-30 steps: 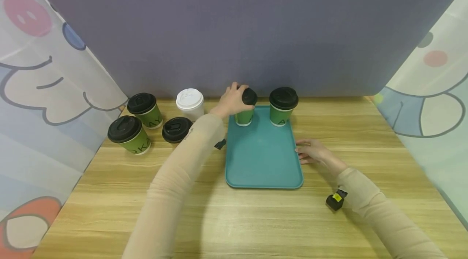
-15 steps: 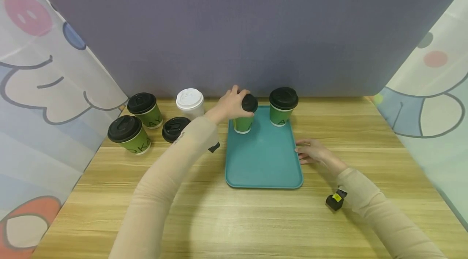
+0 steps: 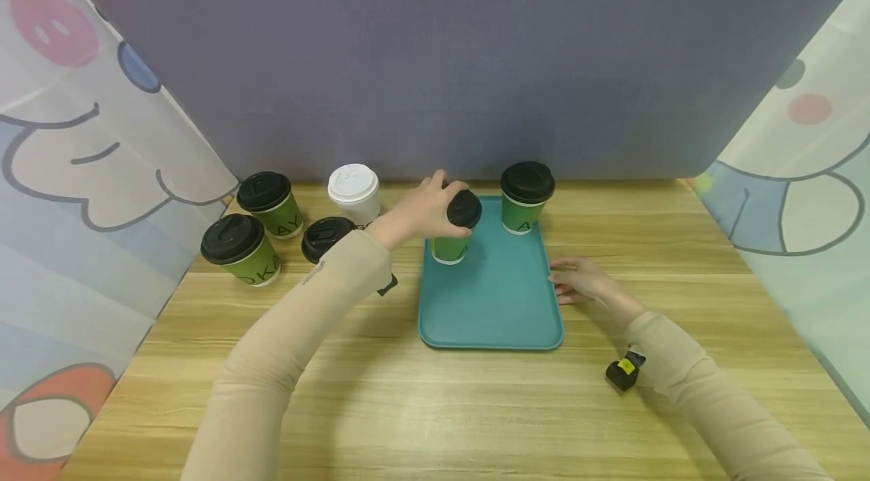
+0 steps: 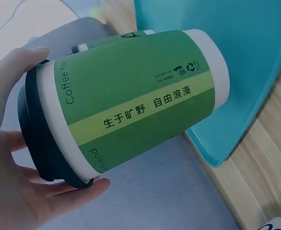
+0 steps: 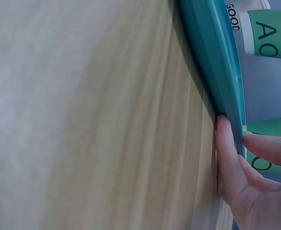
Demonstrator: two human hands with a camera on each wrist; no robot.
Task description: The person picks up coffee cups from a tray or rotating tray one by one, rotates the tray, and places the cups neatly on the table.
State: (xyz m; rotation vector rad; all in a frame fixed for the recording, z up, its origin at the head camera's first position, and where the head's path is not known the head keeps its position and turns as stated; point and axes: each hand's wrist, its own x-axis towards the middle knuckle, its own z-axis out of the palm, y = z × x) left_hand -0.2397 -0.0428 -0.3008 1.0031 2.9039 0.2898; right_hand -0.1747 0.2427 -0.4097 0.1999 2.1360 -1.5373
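My left hand [image 3: 428,213] grips a green paper coffee cup [image 4: 140,96] round its black lid [image 4: 40,124], thumb on one side and fingers on the other. In the head view this cup is over the left side of a teal tray [image 3: 489,300]; whether its base touches the tray I cannot tell. Another green coffee cup [image 3: 522,215] with a black lid stands upright at the tray's far right corner. My right hand [image 3: 581,281] holds the tray's right rim, with fingers against its outer side and the thumb at the rim in the right wrist view.
Left of the tray stand a white-lidded cup [image 3: 355,192], a black-lidded cup [image 3: 328,238] partly behind my left sleeve, and two green cups, one farther back [image 3: 272,203] and one nearer [image 3: 243,251]. A grey panel [image 3: 448,58] rises behind the wooden table [image 3: 462,413].
My left hand has brought the gripped cup toward me along the tray's left side, away from the back edge. The right hand and the tray have stayed put.
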